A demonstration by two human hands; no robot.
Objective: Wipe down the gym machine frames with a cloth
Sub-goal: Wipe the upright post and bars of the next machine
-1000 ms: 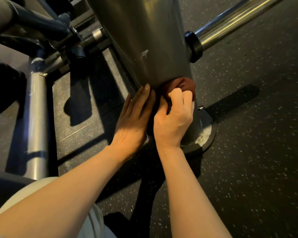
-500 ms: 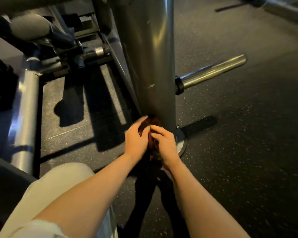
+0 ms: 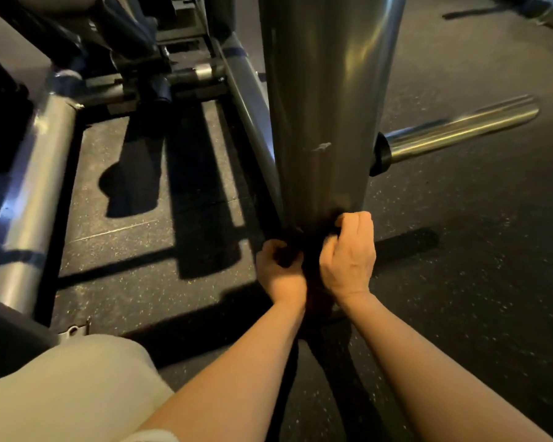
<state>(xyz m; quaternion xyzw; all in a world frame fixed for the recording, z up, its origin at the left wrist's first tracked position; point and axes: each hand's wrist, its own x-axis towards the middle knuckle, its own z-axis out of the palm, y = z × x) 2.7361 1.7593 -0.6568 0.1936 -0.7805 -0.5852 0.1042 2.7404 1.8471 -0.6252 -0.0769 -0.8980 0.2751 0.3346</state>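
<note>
Head view, looking down at the base of a gym machine. A wide, upright steel column [image 3: 326, 100] of the frame rises through the centre of the picture; a small chip marks its lower front face. A dark cloth [image 3: 312, 250] is wrapped against the foot of the column, in deep shadow, so its edges and folds cannot be told apart. The left hand [image 3: 280, 269] sits just left of the column's foot, fingers curled into the cloth: a grasping grip. The right hand [image 3: 348, 260] sits slightly higher and just to the right, knuckles toward the camera, fingers likewise curled around the cloth against the metal. The cloth thus lies between the 2 grips, both hands close together with the dark fabric filling the gap. A polished horizontal peg [image 3: 460, 135] projects rightward from the column above the right hand, seated in a black collar. A slanted grey frame tube [image 3: 32, 193] runs along the left, with darker linkages behind it. The speckled rubber floor [image 3: 476, 282] carries hard shadows. A light trouser leg [image 3: 71, 393] fills the lower left corner.
</note>
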